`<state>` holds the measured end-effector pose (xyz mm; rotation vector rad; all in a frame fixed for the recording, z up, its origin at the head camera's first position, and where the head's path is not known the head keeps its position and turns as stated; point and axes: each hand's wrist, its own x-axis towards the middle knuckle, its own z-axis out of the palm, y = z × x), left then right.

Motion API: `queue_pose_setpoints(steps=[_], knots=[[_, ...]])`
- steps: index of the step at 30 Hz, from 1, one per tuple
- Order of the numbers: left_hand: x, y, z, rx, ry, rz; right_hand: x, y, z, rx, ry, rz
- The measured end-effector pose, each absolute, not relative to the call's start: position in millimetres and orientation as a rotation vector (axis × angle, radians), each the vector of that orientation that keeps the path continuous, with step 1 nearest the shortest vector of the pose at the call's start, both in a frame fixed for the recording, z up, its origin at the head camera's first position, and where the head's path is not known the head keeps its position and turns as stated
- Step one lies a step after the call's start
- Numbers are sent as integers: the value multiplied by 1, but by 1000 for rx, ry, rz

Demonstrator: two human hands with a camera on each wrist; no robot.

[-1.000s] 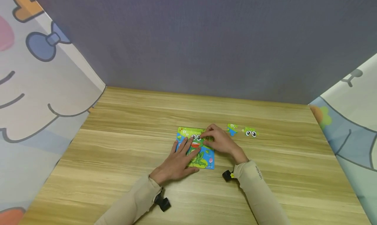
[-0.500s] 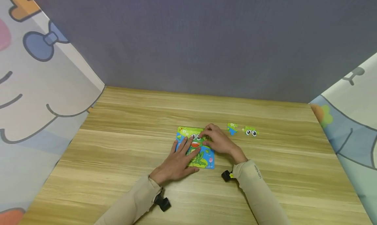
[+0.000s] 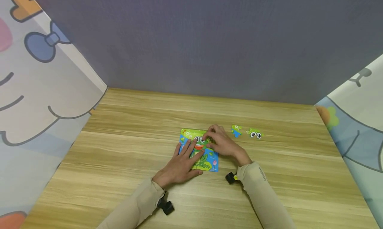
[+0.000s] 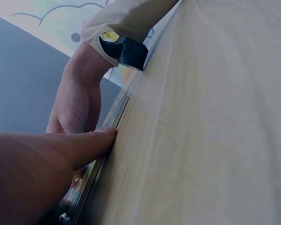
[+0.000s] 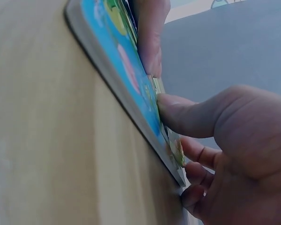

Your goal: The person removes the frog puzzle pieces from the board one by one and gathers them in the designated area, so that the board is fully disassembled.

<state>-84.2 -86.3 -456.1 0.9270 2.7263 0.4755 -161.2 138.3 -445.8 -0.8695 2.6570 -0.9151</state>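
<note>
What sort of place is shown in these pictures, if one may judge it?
Probably an indoor play corner or recording booth: a wood-grain table meets a plain grey wall, cartoon-printed panels flank both sides, and a frog puzzle lies on the table.

a yellow-brown wood-grain tabletop point(image 3: 125, 132) met a dark grey panel point(image 3: 194, 46), flanked by a pale cartoon-printed left wall point(image 3: 71, 86) and a blue-and-white cartoon-printed right wall point(image 3: 356, 132).
</note>
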Motion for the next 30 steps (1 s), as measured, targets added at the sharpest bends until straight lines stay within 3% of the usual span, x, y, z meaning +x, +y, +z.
queue_pose_setpoints(steps=[12, 24, 30], knots=[[-82, -88, -456, 922, 2715, 490, -162, 140, -447, -854, 2642, -963], [-82, -89, -457, 914, 2717, 497, -163, 139, -443, -515, 2688, -1061], [-83, -88, -457, 928, 2720, 485, -163, 147, -445, -640, 2675, -1121]])
